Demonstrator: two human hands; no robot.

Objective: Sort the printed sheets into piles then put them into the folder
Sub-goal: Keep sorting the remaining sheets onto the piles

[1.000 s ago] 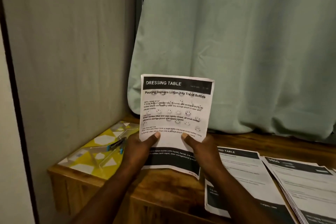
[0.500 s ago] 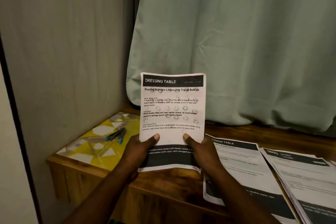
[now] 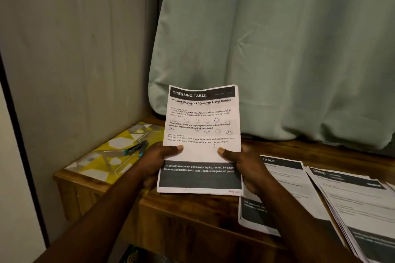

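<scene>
Centre frame, the left hand point(image 3: 158, 162) and right hand point(image 3: 245, 166) pinch the "DRESSING TABLE" sheet point(image 3: 203, 117) by its lower sides, thumbs on the front, holding it upright over the wooden surface point(image 3: 192, 215). At lower right a flat pile point(image 3: 284, 188) lies just beside a fanned stack point(image 3: 359, 205). At left, a small blue-and-dark object point(image 3: 136, 148) rests on the yellow patterned folder point(image 3: 102, 166). A green curtain point(image 3: 277, 49) hangs behind.

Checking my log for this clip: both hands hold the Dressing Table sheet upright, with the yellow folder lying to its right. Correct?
No: the head view shows the yellow folder lying left of the sheet. The left hand and right hand do hold it upright.
</scene>
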